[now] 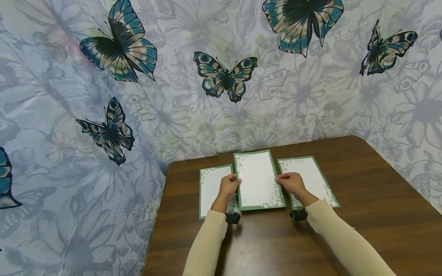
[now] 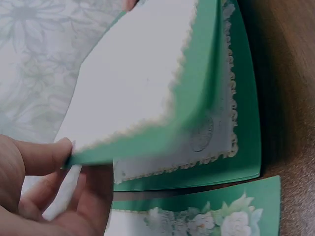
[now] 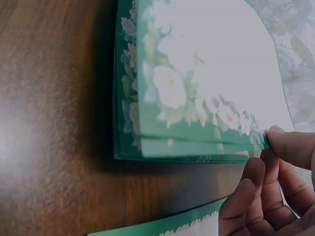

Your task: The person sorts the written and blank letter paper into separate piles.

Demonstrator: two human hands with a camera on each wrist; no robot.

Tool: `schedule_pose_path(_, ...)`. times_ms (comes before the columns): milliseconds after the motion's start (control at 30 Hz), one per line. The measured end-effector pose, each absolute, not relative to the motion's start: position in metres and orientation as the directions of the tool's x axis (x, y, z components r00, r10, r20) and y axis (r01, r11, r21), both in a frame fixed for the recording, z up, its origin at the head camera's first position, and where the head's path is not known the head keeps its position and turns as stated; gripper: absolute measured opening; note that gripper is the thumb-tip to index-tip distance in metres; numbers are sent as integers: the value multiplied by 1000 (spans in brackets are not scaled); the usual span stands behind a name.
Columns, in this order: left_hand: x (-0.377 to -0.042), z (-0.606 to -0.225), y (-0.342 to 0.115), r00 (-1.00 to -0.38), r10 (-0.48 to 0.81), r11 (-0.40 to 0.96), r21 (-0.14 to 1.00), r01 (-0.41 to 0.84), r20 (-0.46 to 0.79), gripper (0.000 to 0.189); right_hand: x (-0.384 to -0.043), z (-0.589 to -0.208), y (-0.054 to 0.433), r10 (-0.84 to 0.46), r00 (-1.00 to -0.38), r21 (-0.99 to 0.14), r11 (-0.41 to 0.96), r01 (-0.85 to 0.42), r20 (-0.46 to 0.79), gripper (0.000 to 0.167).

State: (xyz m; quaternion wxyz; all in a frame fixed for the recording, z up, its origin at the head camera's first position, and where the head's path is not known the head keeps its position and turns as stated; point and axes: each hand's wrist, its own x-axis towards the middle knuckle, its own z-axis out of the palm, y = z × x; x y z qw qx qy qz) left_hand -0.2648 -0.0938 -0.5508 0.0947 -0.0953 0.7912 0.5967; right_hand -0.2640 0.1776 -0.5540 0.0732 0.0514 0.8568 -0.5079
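Note:
Both hands hold a white sheet with a green border and floral corners [image 1: 257, 180] by its two side edges, raised over the middle of the table. My left hand [image 1: 229, 186] pinches its left edge between thumb and fingers; my right hand [image 1: 292, 183] pinches the right edge. In the left wrist view the lifted sheet [image 2: 128, 83] bends up from a similar green-bordered sheet [image 2: 246, 123] lying beneath. The right wrist view shows white flowers on the held sheet [image 3: 211, 64], with a second green edge close under its lower side.
Similar green-bordered sheets lie on either side, one on the left [image 1: 210, 188] and one on the right [image 1: 310, 172], partly behind the hands. The brown wooden table [image 1: 362, 199] meets a butterfly-patterned wall covering [image 1: 165, 96] at its far edge.

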Motion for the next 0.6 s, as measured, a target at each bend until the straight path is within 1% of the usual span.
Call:
schedule_pose_path(267,-269,-559,-97,-961,-93,238,931,-276,-261,39,-271,-558,172,29,-983,-848,502,172,-182,37)
schedule_pose_path(500,-271,-563,-99,-961,-149,245,932,-266,-235,21,-276,-564,171,46,-983,-834,522,177,-180,35)
schedule_pose_path(600,-271,-564,-99,-962,-160,227,941,-253,-220,17,-278,-564,170,48,-981,-833,522,184,-186,35)
